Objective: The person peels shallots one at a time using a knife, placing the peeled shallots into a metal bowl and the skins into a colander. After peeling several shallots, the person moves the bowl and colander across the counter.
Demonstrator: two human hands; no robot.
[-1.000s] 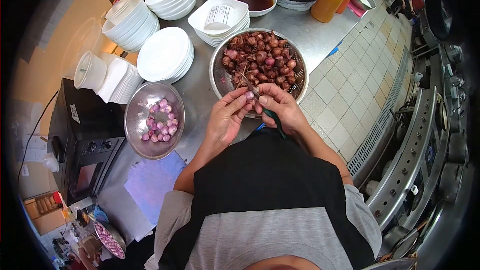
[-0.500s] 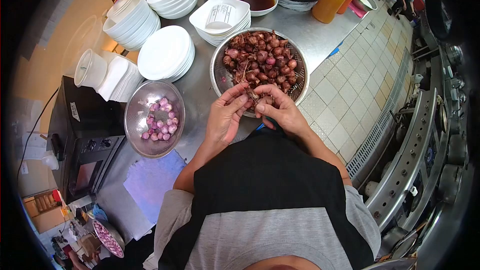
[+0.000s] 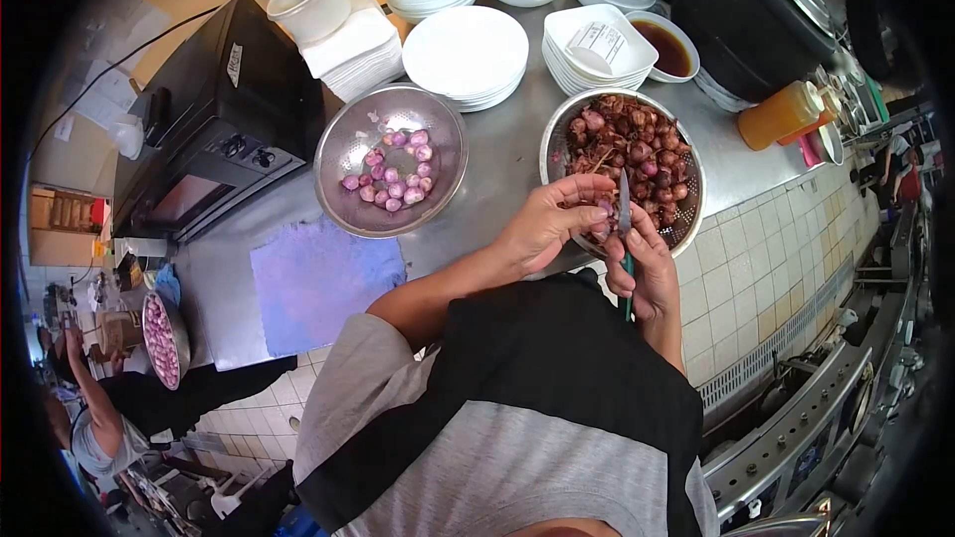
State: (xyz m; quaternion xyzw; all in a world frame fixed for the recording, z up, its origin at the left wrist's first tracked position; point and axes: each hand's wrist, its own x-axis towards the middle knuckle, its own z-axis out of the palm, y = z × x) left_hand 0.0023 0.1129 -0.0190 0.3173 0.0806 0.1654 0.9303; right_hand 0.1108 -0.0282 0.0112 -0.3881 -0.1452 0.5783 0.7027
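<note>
My left hand (image 3: 557, 224) pinches a shallot (image 3: 601, 227) at the near edge of a metal colander (image 3: 693, 209). Most of that shallot is hidden by my fingers. In my right hand (image 3: 649, 264) is a small knife (image 3: 624, 207) with a green handle, its blade pointing away from me beside the shallot. Unpeeled brown-red shallots (image 3: 647, 144) with dry skins and roots fill the colander beneath. To the left, a second colander (image 3: 333, 154) holds several peeled, pink-purple shallots (image 3: 393, 202).
White plates (image 3: 465, 52), stacked bowls (image 3: 602, 48) and a bowl of dark liquid (image 3: 665, 48) line the back of the steel counter (image 3: 487, 179). A microwave (image 3: 214, 129) and purple cloth (image 3: 323, 283) are on the left. Another person (image 3: 95, 418) is by a shallot-filled bowl (image 3: 162, 338).
My view has swung left, so the counter items appear farther right. The knife blade now shows upright in my right hand; before, both hands' fingers were together at the shallot.
</note>
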